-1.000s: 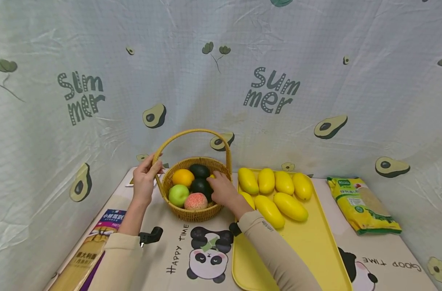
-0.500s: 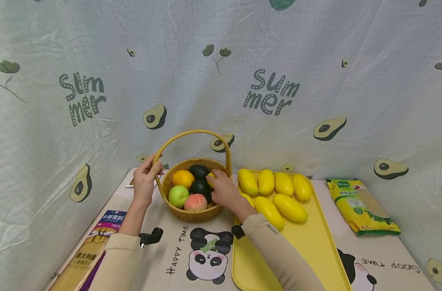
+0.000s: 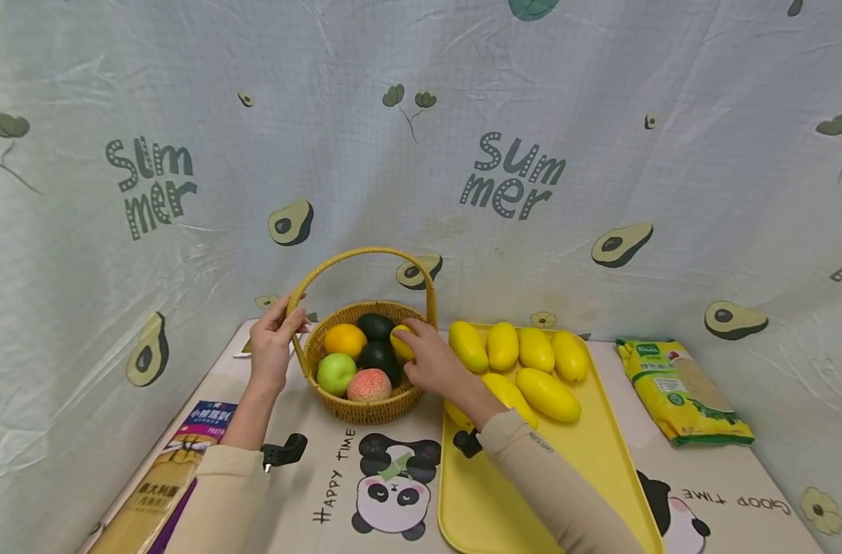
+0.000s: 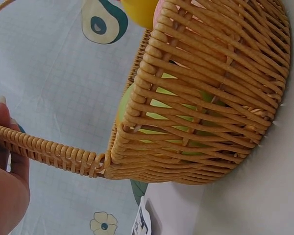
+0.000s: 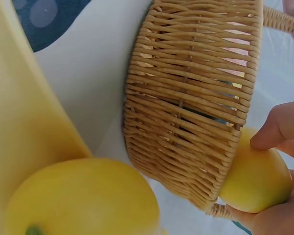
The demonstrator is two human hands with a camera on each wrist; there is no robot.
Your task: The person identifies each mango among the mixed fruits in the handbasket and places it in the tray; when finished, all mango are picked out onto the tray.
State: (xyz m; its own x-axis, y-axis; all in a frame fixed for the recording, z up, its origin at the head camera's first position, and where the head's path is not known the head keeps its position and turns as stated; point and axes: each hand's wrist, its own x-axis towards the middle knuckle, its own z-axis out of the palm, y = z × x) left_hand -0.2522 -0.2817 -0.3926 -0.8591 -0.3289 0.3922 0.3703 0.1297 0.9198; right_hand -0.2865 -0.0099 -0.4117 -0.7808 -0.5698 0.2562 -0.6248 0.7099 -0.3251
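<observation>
A wicker basket (image 3: 372, 412) stands on the table, its arched handle (image 3: 362, 250) upright. Low on the left side of that handle, my left hand (image 3: 272, 343) grips it between thumb and fingers. My right hand (image 3: 435, 360) holds a yellow mango (image 5: 257, 174) at the basket's right rim, the thumb on one side and fingers partly hidden behind. Inside the basket lie an orange (image 3: 345, 339), a green apple (image 3: 336, 374), a pinkish peach (image 3: 369, 385) and two dark avocado-like fruits (image 3: 379, 362).
Right of the basket is a yellow tray (image 3: 490, 492) with several mangoes (image 3: 548, 395) towards its back. A yellow Knorr bag (image 3: 680, 392) lies at the far right, a pasta packet (image 3: 168, 469) at the left. A printed curtain (image 3: 365, 169) hangs behind.
My right hand has risen slightly with the mango, and more of the fruit shows now. The right forearm has shifted to the right. My left hand keeps its grip on the handle.
</observation>
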